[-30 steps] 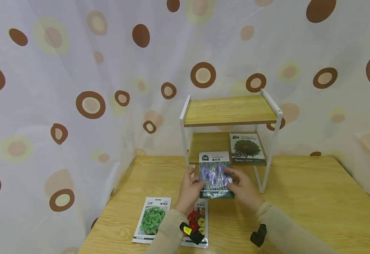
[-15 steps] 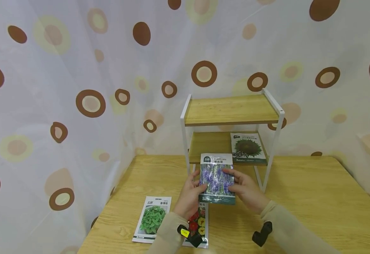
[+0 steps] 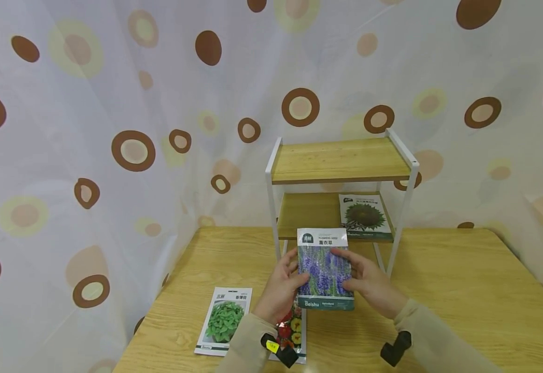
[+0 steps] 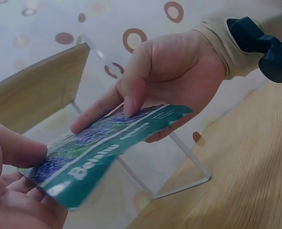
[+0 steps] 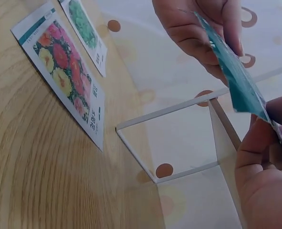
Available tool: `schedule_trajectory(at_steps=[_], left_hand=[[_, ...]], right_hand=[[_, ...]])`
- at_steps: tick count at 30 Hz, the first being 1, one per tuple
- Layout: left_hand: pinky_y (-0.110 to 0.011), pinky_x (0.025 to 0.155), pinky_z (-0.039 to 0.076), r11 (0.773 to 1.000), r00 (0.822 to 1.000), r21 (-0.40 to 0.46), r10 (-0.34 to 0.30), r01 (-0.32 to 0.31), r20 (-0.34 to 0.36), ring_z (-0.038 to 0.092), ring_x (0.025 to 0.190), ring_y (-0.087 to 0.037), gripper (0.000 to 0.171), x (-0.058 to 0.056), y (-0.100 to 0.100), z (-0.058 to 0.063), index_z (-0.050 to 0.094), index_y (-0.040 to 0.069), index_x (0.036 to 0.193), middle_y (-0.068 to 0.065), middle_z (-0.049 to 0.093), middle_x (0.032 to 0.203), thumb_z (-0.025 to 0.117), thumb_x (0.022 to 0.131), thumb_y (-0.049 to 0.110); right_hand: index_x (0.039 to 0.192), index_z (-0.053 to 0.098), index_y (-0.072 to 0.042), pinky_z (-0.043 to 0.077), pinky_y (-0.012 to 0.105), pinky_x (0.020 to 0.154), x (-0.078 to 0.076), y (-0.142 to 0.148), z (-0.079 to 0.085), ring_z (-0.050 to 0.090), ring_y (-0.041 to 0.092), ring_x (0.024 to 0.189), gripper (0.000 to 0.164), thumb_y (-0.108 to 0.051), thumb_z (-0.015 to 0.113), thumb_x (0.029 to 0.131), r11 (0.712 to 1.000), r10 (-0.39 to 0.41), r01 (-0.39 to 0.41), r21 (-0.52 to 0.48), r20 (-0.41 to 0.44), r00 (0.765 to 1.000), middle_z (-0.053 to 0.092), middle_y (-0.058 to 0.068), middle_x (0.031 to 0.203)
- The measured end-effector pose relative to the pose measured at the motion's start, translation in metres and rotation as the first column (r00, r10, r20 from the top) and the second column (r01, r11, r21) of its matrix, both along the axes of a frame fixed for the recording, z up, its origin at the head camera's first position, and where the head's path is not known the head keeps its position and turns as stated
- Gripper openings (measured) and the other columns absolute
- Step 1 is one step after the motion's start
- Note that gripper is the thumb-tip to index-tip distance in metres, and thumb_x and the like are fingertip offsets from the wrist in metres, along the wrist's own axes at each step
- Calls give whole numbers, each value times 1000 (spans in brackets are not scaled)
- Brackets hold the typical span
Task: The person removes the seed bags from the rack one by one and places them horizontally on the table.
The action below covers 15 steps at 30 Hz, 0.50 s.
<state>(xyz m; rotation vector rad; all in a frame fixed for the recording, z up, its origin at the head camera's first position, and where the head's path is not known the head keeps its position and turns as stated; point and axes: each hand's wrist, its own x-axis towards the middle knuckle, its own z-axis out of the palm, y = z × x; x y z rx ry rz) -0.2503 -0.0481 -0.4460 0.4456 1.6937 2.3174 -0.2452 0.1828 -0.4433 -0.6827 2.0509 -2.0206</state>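
Observation:
A seed packet with purple flowers (image 3: 325,267) and a green lower band is held up in front of the shelf rack, tilted so its face shows in the head view. My left hand (image 3: 281,287) pinches its left edge, thumb on the front and fingers behind. On the opposite edge, my right hand (image 3: 373,282) grips it with the thumb and index finger on the face; its other fingers are partly hidden behind. In the left wrist view both hands hold the packet (image 4: 103,148) above the table.
A two-tier rack (image 3: 341,160) with white frame stands behind, a sunflower packet (image 3: 363,216) on its lower shelf. A green-leaf packet (image 3: 225,321) lies on the table (image 3: 453,300). Beside it, a red-and-yellow flower packet (image 5: 62,71) is partly covered by the left arm.
Both hands have drawn the purple-flower packet back from the rack, slightly down and to the right. Its face appears larger and is turned more toward the head camera.

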Motion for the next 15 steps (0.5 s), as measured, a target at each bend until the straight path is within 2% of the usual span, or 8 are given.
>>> schedule_trajectory(at_steps=[5, 8, 9, 11, 14, 15], left_hand=[[-26, 80, 48, 1000, 1000, -11, 3, -3, 1, 58, 96, -18, 72, 1, 0, -2, 15, 3, 152, -25, 45, 133, 54, 92, -7], [-26, 77, 50, 1000, 1000, -11, -20, 19, -5, 60, 90, -17, 72, 1, 1, -5, 15, 3, 152, -23, 50, 128, 54, 92, -8], [-27, 78, 50, 999, 1000, -11, -31, 31, -6, 62, 91, -18, 72, 1, 1, -5, 15, 5, 152, -23, 52, 127, 53, 92, -9], [-28, 78, 51, 999, 999, -21, -43, 43, -9, 63, 95, -21, 73, 1, 1, -6, 15, 7, 152, -24, 53, 128, 52, 92, -9], [-32, 85, 50, 998, 999, -58, -31, 30, -11, 58, 107, -30, 76, 2, 1, -7, 14, 9, 154, -29, 45, 136, 54, 92, -8], [-34, 88, 49, 996, 1000, -87, -18, 16, -16, 55, 113, -32, 77, 3, 0, -7, 14, 11, 154, -29, 42, 139, 56, 92, -6]], right_hand=[[151, 29, -10, 35, 28, 99, 3, 6, -3, 6, 34, 144, 72, 4, 60, 87, 998, 29, -28, 48, -19, 999, 19, 12, 157], [151, 28, -11, 36, 30, 99, 6, 10, -3, 7, 32, 144, 73, 3, 61, 87, 998, 33, -33, 57, 4, 999, 18, 11, 158], [152, 27, -12, 36, 32, 99, 7, 11, -4, 7, 31, 144, 74, 2, 61, 87, 997, 33, -33, 62, 14, 999, 17, 10, 158], [153, 25, -12, 32, 43, 105, 8, 13, -5, 6, 32, 144, 76, 0, 63, 88, 997, 35, -36, 67, 23, 999, 15, 10, 158], [154, 18, -14, 23, 60, 107, 9, 16, -8, 8, 37, 144, 80, -5, 65, 90, 996, 42, -44, 74, 17, 999, 9, 11, 160], [155, 16, -14, 21, 63, 107, 10, 17, -9, 9, 41, 142, 82, -6, 65, 90, 996, 46, -46, 79, 3, 999, 6, 12, 160]])
